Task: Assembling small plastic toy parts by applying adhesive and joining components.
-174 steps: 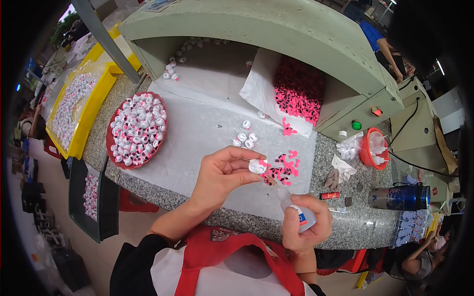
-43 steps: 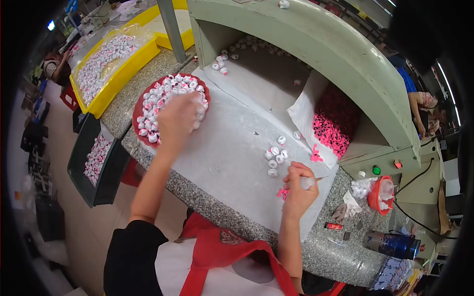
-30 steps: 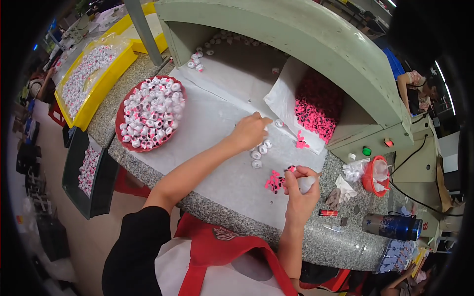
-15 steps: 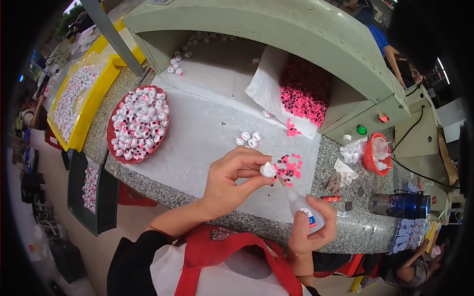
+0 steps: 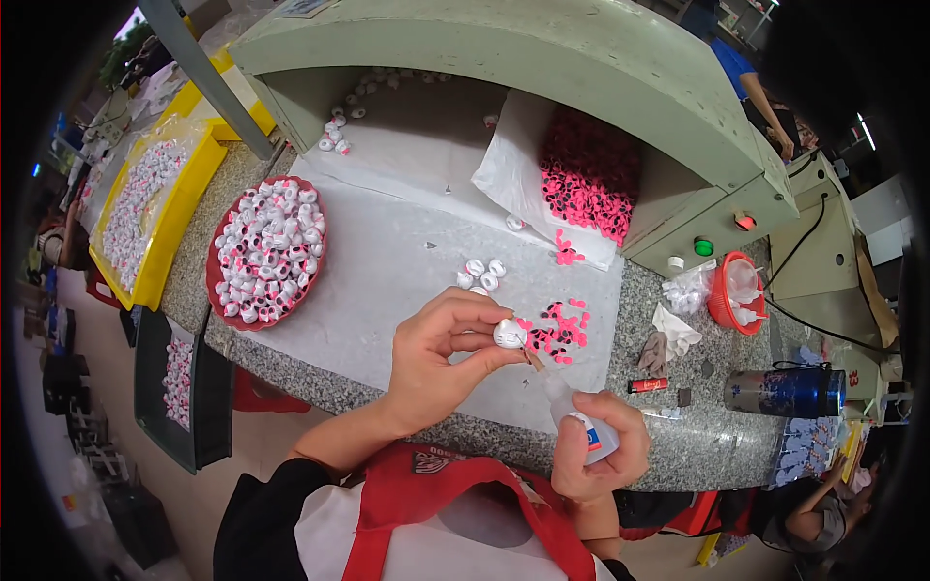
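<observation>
My left hand pinches a small round white piece with dark line markings between thumb and fingers, above the white sheet. Closed around a small translucent squeeze bottle is my right hand. The bottle is tilted, its thin nozzle reaching up to the underside of the white piece; whether they touch, I cannot tell. Loose pink and black bits lie scattered just beyond the nozzle. A small group of similar white pieces rests on the sheet past my left fingers.
A red bowl heaped with white and pink pieces stands at left, beside a yellow tray and a dark green bin. A pale green metal hood spans the back. An orange basket and blue tumbler sit at right.
Both hands have shifted slightly left with the white piece and the bottle, and the nozzle remains close to the piece. The whole view has moved a little.
</observation>
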### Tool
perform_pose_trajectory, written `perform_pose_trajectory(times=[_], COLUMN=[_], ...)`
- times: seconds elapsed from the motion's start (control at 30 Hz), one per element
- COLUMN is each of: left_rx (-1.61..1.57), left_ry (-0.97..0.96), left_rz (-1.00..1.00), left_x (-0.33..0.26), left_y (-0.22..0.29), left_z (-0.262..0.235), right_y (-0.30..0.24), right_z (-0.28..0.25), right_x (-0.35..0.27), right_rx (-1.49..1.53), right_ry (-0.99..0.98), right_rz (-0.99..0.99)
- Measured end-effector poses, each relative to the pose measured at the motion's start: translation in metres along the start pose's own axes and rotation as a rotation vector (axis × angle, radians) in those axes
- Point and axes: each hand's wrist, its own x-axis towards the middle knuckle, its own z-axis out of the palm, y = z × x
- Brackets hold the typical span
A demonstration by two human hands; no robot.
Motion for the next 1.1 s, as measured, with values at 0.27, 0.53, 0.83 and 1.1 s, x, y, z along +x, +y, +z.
perform_pose_trajectory(times=[0.27, 0.53, 0.83, 1.1], left_rx=[0.014, -0.238, -0.338, -0.356], left_ry=[0.009, -0.001, -0.001, 0.021], left_rz=[-0.029, -0.285, -0.37, -0.333], left_x=[0.0, 0.002, 0.004, 0.005], left_y=[0.001, 0.006, 0.005, 0.001], left_z=[-0.002, -0.006, -0.009, -0.01], right_y=[-0.001, -0.001, 0.001, 0.0], right_z=[-0.002, -0.005, -0.003, -0.007], right_x=[0.005, 0.004, 0.004, 0.007], right_rx=[0.072, 0.068, 0.061, 0.045], right_ry=[-0.056, -0.042, -0.037, -0.047], right_rz=[0.014, 0.063, 0.039, 0.034])
